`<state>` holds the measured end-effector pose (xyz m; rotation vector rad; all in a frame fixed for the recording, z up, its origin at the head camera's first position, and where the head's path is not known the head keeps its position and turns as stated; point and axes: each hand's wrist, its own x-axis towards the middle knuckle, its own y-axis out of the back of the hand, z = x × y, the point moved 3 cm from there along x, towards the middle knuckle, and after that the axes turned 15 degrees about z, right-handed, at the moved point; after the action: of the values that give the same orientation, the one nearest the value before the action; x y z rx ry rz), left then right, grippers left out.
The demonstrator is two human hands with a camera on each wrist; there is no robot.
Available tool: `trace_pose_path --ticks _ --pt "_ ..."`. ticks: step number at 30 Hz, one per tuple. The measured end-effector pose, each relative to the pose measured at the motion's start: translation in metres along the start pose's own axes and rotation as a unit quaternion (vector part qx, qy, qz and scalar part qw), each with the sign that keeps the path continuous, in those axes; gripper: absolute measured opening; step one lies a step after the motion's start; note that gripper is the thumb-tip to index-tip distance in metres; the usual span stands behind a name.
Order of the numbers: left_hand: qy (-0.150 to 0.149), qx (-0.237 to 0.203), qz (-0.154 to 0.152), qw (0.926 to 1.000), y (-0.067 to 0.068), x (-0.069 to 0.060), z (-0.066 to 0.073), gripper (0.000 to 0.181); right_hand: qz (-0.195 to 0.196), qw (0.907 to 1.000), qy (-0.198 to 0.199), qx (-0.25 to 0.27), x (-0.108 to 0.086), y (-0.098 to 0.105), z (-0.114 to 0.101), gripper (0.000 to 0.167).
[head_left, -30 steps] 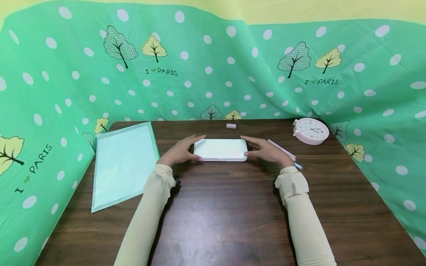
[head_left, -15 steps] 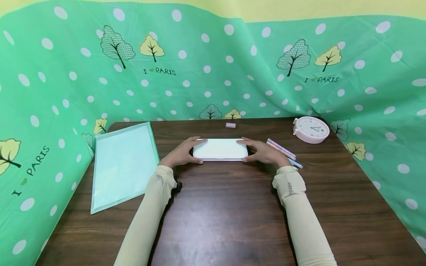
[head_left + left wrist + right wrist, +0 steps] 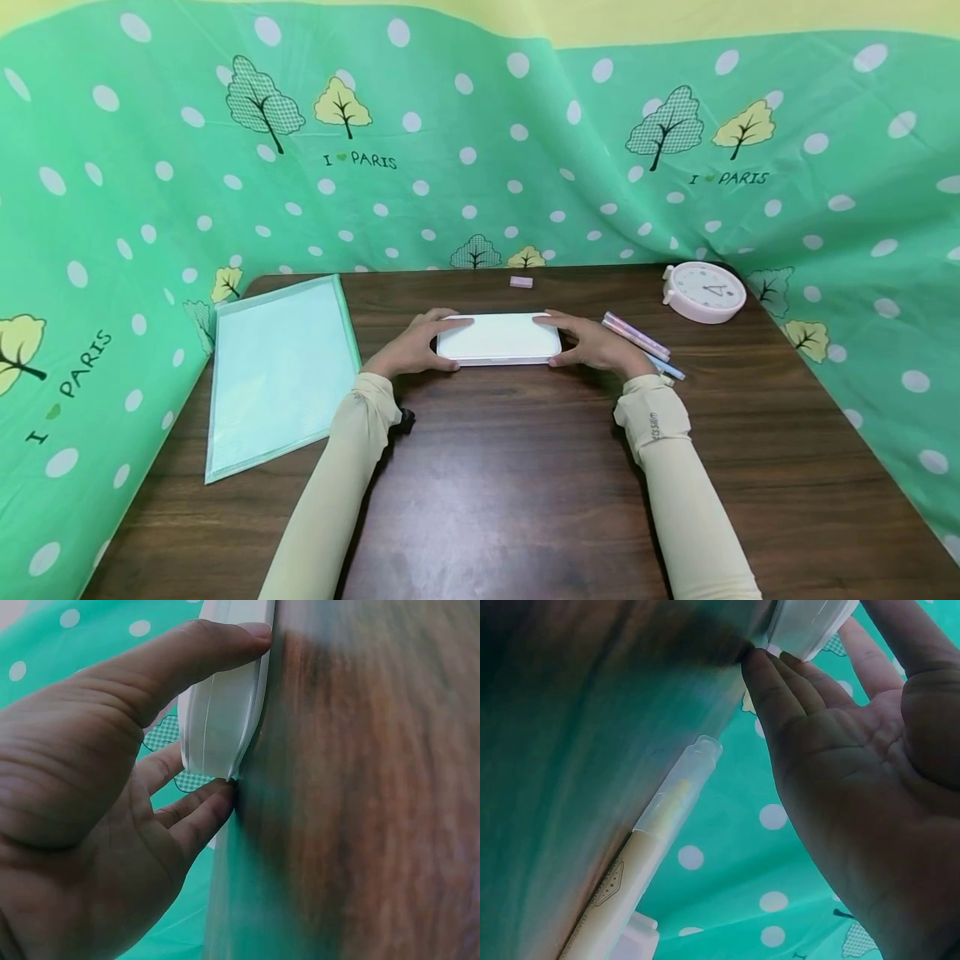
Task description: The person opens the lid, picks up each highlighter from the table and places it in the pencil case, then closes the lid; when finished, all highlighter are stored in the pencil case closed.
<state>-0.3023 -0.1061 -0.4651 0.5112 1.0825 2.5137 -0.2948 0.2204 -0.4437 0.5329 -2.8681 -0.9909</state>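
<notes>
White case: a white, flat, rectangular case with rounded corners [image 3: 498, 337] sits level between the hands, long side crosswise, on the far half of the dark brown wood-grain surface [image 3: 480, 475]; whether its whole base touches the wood, I cannot tell. Clock directions below are taken from it in the head view.
Left hand: the person's left hand [image 3: 415, 344], at 9 o'clock, grips that end, thumb along the near side, a finger over the top.
Right hand: the person's right hand [image 3: 596, 342], at 3 o'clock, is clamped on the opposite end, thumb likewise at the near side.
Left wrist view only: a seam line runs along the case's side wall, and fingertips reach low by its end corner, close to the wood.
Right wrist view only: a pen with a clear cap and a printed mark on its barrel [image 3: 641, 855] shows up close; the thumb's tip is cropped there, but the head view has it.
Head view only: a translucent pale-mint sheet pouch with a green edge [image 3: 281, 379] near 9 o'clock; a small pink rectangular block [image 3: 521, 282] at 1; a round pale-pink clock [image 3: 703, 292] between 2 and 3.
Pens: slender pink pens [image 3: 637, 335] at 3 o'clock, a light-blue pen [image 3: 667, 368] just past it, both near the right wrist.
</notes>
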Motion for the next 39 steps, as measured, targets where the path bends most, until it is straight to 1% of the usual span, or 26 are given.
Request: trace_pose_path --ticks 3,10,13,19,26,34,39 --pt "0.001 0.002 -0.002 1.0 -0.001 0.001 0.0 0.082 0.006 0.9999 -0.001 -0.013 0.001 0.0 0.001 0.08" --pt "0.013 -0.002 -0.004 0.9999 0.0 0.002 0.001 0.082 0.022 0.9969 0.023 -0.071 0.002 0.002 0.004 0.077" --pt "0.017 -0.004 -0.002 0.9998 0.001 0.002 0.001 0.082 0.024 0.9955 0.028 -0.087 0.002 0.004 0.004 0.077" --pt "0.022 -0.003 0.0 0.9998 0.002 0.002 0.002 0.082 0.026 0.9953 0.031 -0.088 0.003 0.005 0.005 0.076" --pt "0.02 0.003 -0.003 0.9998 0.0 0.003 0.002 0.081 0.03 0.9958 0.015 -0.085 0.004 0.004 0.011 0.078" --pt "0.024 0.001 0.001 0.9997 0.0 0.004 0.003 0.081 0.038 0.9955 0.011 -0.086 0.005 0.007 0.01 0.079" --pt "0.024 0.0 -0.001 0.9997 -0.002 0.003 0.001 0.081 0.033 0.9949 0.014 -0.095 0.007 0.006 0.01 0.079"
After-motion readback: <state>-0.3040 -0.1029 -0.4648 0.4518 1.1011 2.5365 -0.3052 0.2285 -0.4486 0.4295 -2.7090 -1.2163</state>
